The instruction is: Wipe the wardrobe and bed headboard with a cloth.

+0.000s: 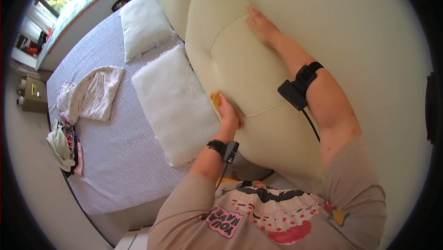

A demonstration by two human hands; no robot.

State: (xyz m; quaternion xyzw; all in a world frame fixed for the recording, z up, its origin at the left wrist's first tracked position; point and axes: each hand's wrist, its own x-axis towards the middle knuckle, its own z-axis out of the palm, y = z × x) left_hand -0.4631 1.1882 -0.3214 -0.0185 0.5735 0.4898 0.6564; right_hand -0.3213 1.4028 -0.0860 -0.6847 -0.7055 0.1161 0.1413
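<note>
The left hand (227, 108) is on the cream headboard (230, 65), at its lower part, close to the edge where the bed begins. This hand is partly closed and has hold of a yellow-brown cloth (215, 98). The cloth lies between the hand and the padded surface: one piece of it comes out beyond the finger side, toward the pillows, and another small piece shows on the opposite side, near the wrist. The middle of the cloth is covered by the hand, and how tightly the fingers bend around it I cannot tell.

The right hand (263, 27) is higher, at the outer edge of the headboard on the side of the pale wall (369, 42). It is open, with the fingers quite straight and close together, resting at this edge, and I see nothing in it. The cloth is well apart from this hand, below and to the left of it, across the width of the headboard.

Just beside the left hand lies a white textured pillow (175, 102), and a second white pillow (145, 24) lies farther along the bed (124, 148), which has a grey-lilac cover. On the far side of the bed are a crumpled pale blanket (94, 95) and a small heap of clothes (64, 151). A black strapped device (224, 150) is on the left wrist, and a larger black device (295, 91) is on the right forearm.
</note>
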